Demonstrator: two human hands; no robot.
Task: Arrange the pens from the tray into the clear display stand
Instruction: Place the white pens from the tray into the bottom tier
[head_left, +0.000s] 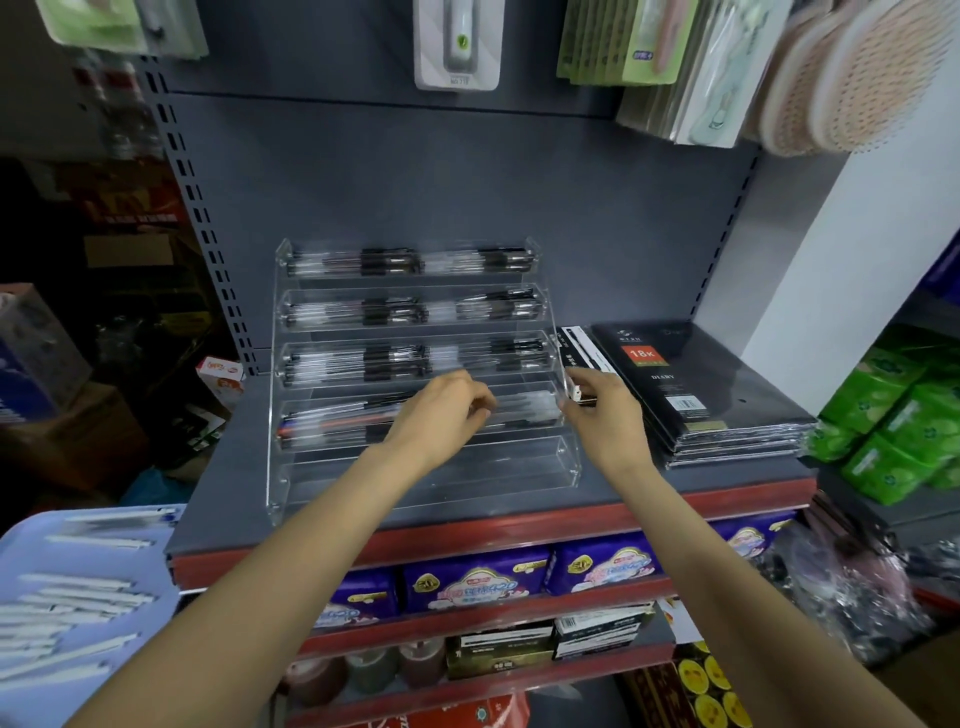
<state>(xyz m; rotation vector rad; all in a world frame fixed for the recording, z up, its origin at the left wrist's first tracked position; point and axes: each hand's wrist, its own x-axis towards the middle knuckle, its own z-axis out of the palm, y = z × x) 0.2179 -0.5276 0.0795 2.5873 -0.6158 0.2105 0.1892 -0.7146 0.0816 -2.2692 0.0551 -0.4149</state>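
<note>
The clear display stand (291, 483) sits on the grey shelf with stepped tiers. Its top three tiers hold rows of dark-grip pens (363, 312), and the bottom tier holds nothing. A small bunch of pale pens (524, 404) lies along the right half of the fourth tier. My left hand (441, 415) pinches the left end of the bunch. My right hand (602, 410) grips its right end by the stand's side wall. Red and dark pens (332, 423) fill the left half of that tier. The light blue tray (31, 525) at the lower left carries several white pens (78, 597).
A stack of black diaries (696, 389) lies right of the stand, with a black-and-white pen box (582, 348) between them. Packaged goods hang above. Purple packs (472, 582) fill the shelf below, and green packs (893, 431) sit at the right.
</note>
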